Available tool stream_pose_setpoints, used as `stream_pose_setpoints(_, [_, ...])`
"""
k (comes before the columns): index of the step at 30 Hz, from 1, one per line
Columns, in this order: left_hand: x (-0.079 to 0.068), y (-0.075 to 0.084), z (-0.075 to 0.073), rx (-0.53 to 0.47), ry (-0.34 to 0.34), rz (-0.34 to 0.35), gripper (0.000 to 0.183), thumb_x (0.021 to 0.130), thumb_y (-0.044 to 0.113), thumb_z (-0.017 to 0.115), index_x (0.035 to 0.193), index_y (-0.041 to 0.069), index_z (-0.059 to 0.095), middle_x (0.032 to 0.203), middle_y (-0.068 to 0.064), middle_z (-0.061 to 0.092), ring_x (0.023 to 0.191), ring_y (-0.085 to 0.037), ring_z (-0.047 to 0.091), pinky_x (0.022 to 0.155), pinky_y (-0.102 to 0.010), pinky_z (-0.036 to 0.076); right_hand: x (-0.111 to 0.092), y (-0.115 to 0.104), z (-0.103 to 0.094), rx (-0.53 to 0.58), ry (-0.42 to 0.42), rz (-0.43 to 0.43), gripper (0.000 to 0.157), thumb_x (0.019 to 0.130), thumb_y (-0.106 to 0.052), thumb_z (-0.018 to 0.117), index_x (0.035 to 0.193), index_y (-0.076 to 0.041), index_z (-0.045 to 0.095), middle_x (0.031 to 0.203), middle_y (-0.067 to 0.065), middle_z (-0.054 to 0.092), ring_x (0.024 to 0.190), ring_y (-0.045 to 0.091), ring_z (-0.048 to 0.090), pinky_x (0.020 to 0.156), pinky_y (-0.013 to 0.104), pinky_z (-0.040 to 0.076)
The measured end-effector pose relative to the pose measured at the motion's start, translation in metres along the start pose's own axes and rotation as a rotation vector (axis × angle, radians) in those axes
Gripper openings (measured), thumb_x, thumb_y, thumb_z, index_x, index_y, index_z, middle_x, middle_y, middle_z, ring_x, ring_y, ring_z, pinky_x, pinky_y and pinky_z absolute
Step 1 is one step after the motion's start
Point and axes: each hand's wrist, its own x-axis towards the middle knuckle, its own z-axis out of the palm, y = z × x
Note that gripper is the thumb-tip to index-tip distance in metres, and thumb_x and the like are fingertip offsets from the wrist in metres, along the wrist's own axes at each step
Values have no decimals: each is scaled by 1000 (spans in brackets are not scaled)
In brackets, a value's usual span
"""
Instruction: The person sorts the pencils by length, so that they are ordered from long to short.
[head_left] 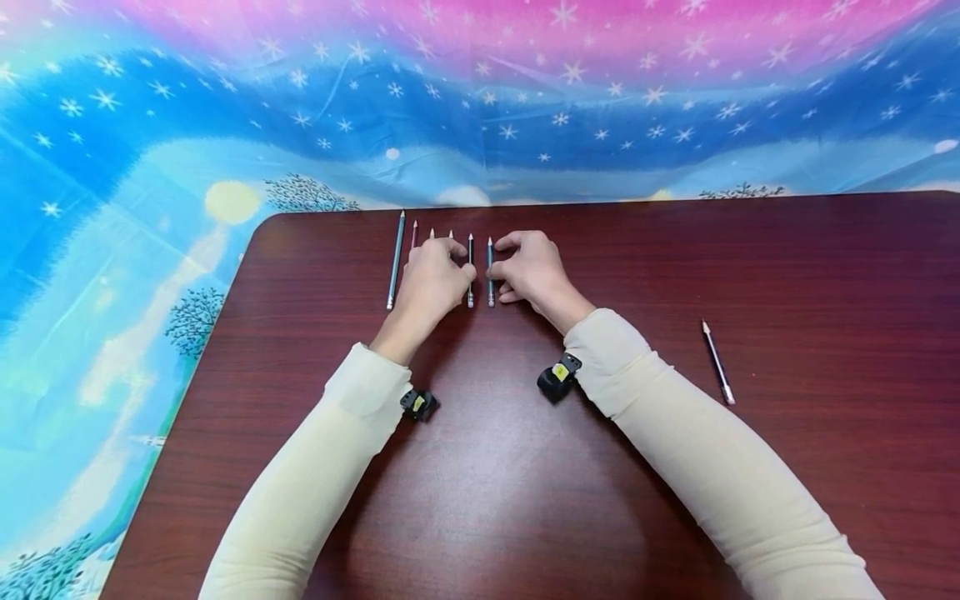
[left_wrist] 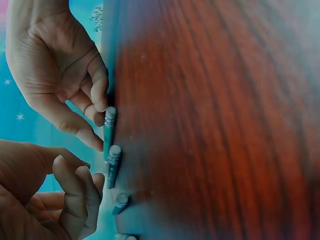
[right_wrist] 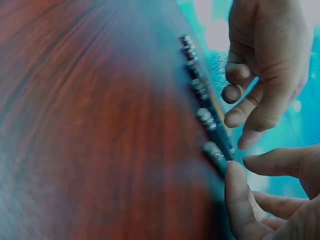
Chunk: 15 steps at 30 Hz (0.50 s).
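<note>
Several pencils lie side by side, eraser ends toward me. My right hand (head_left: 534, 268) is at the teal pencil (head_left: 491, 287), which ends the row on the right. Its thumb overlaps the pencil's middle in the head view, and the index fingertip is near the point. Just left, a black pencil (head_left: 471, 292) has my left hand (head_left: 437, 273) over it, thumb at its shaft and index finger apart near its upper half. Part of the row is hidden beneath the left hand. At the row's left end lie a dark red pencil (head_left: 415, 235) and a longer blue pencil (head_left: 396, 262).
Another black pencil (head_left: 718, 362) lies apart on the right side of the brown wooden table (head_left: 480, 500). A snowflake-patterned cloth (head_left: 450, 100) hangs behind the table's far edge and down its left side. Each wrist wears a small black camera (head_left: 558, 379).
</note>
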Motion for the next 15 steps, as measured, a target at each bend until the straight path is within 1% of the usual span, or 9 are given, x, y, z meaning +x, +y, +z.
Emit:
stream_pose_setpoints(3, [-5, 1, -2, -34, 20, 31, 30, 100, 16, 62, 127, 7, 71, 86, -4, 73, 67, -15, 65, 63, -29, 52, -7, -6, -7, 22, -4, -1, 48, 93, 3, 68, 140, -3, 61, 79, 8, 63, 51, 14, 59, 53, 29, 61])
stream_pose_setpoints(5, [-10, 2, -4, -70, 25, 41, 30, 99, 16, 61, 126, 7, 71, 86, -4, 73, 67, -16, 66, 64, -30, 52, -12, -10, -13, 14, -2, -11, 48, 93, 3, 68, 140, -2, 61, 80, 9, 66, 52, 15, 60, 53, 29, 61])
stream_pose_setpoints(7, [-16, 2, -6, -111, 24, 51, 30, 99, 16, 60, 125, 8, 72, 86, -5, 73, 65, -16, 66, 63, -29, 52, -18, -12, -20, -15, -4, -26, 47, 93, 2, 69, 139, -2, 61, 84, 13, 70, 56, 16, 61, 55, 30, 61])
stream_pose_setpoints(10, [-28, 1, -7, -180, 6, 63, 29, 100, 15, 60, 125, 7, 72, 87, -10, 74, 59, -16, 67, 58, -28, 53, -29, -13, -33, -79, -2, -53, 47, 93, -1, 71, 139, -1, 62, 94, 16, 74, 63, 19, 66, 60, 31, 63])
stream_pose_setpoints(13, [-40, 1, -7, -247, -17, 74, 28, 100, 14, 60, 123, 6, 73, 91, -14, 76, 59, -14, 67, 57, -28, 57, -41, -12, -49, -134, -8, -74, 49, 93, -2, 73, 140, -1, 61, 102, 18, 75, 70, 21, 70, 66, 33, 65])
stream_pose_setpoints(15, [-48, 1, -7, -297, -36, 80, 26, 100, 12, 60, 122, 5, 73, 93, -17, 76, 62, -15, 69, 60, -31, 61, -50, -10, -59, -165, -14, -80, 50, 93, -3, 73, 141, -1, 60, 103, 19, 75, 73, 21, 71, 69, 36, 66])
